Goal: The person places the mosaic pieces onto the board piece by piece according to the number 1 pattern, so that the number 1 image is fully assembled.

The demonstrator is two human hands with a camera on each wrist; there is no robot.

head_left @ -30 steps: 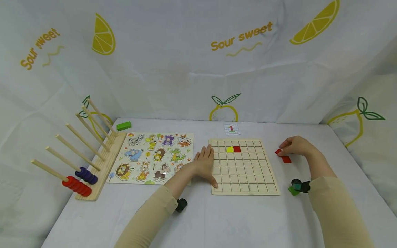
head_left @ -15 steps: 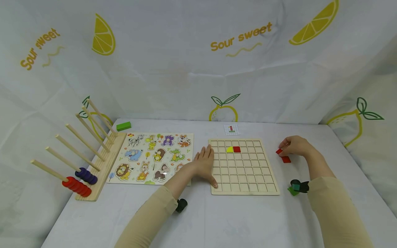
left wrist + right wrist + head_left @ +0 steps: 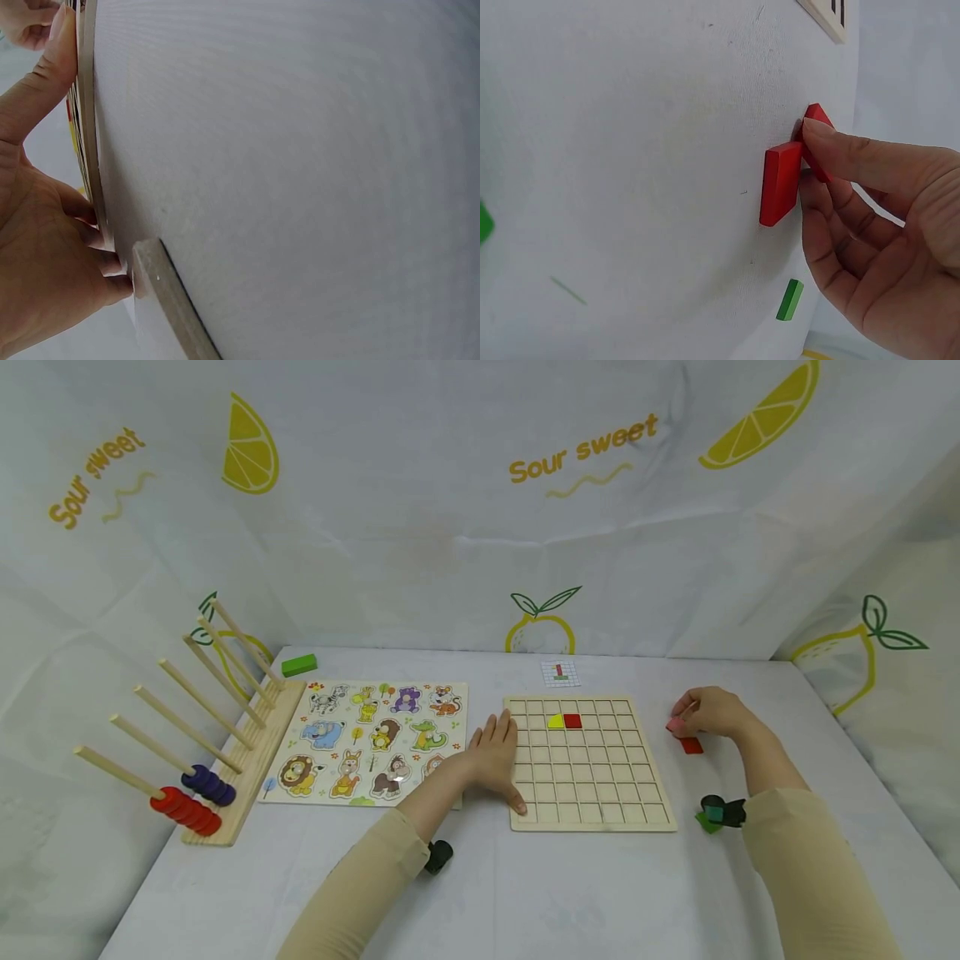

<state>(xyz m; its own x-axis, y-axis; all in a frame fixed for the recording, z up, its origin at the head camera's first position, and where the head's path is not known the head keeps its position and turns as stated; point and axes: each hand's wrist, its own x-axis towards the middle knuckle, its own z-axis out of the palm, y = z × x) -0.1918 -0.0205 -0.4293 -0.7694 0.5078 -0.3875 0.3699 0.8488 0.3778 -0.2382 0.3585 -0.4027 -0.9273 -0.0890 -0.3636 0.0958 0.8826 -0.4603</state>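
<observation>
My left hand [image 3: 493, 758] rests with straight, spread fingers along the left edge of a wooden grid board [image 3: 592, 827]; the left wrist view shows the thumb [image 3: 46, 75] at the board's edge. A yellow quarter-round tile [image 3: 556, 722] and a red square tile [image 3: 573, 721] sit side by side in the board's upper cells. Right of the board, my right hand [image 3: 708, 712] pinches a red tile [image 3: 817, 142] between thumb and fingers, the tile tilted up. Against it in the right wrist view stands a second red tile [image 3: 780, 184], lying on the table in the head view.
A small printed pattern card [image 3: 561, 674] lies behind the board. To the left are an animal puzzle board [image 3: 360, 802], a peg abacus [image 3: 247, 760] with red and purple rings, and a green block [image 3: 299, 665]. A green tile [image 3: 708, 825] shows beside my right wrist camera.
My right hand's fingers have shifted slightly over the upper red tile and cover more of it now. The left hand and the board have stayed put.
</observation>
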